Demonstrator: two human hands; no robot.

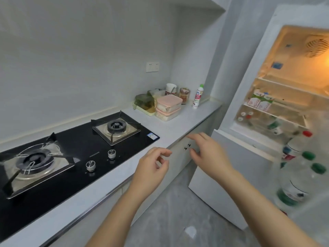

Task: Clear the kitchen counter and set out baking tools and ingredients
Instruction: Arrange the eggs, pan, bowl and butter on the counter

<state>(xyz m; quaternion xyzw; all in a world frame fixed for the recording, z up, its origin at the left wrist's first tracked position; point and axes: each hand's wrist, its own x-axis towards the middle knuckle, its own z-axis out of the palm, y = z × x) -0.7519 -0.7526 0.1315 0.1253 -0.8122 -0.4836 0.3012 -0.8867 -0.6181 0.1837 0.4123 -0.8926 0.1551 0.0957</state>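
at the far corner of the counter [178,129]: stacked pink-lidded boxes [168,107], jars [184,96], bottle [197,97]. left hand [152,168] and right hand [209,152] empty, fingers loose, over counter edge by open fridge [256,68]. suggest lifting stack from bottom box, both hands, level.

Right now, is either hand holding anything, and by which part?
Nothing is held. The left hand is loosely curled, the right hand spread, both empty near the counter edge.
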